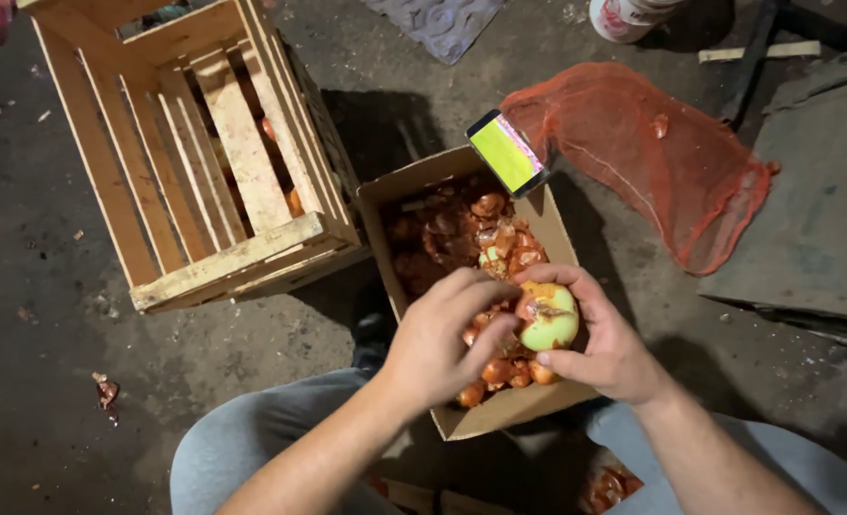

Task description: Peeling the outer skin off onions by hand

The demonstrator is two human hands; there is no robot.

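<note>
My right hand (607,345) holds a partly peeled onion (549,319), pale green with scraps of brown skin on top. My left hand (440,339) reaches across and pinches the skin at the onion's upper left side. Both hands hover over an open cardboard box (511,404) that holds a heap of brown onion skins (452,234). A phone (506,153) with a lit yellow-green screen leans on the box's far rim.
An empty wooden slatted crate (216,265) stands at the left of the box. A red mesh sack (648,153) lies at the right, next to a grey slab (815,219). A white tub (624,17) stands at the top. My grey-trousered knees flank the box on the dark floor.
</note>
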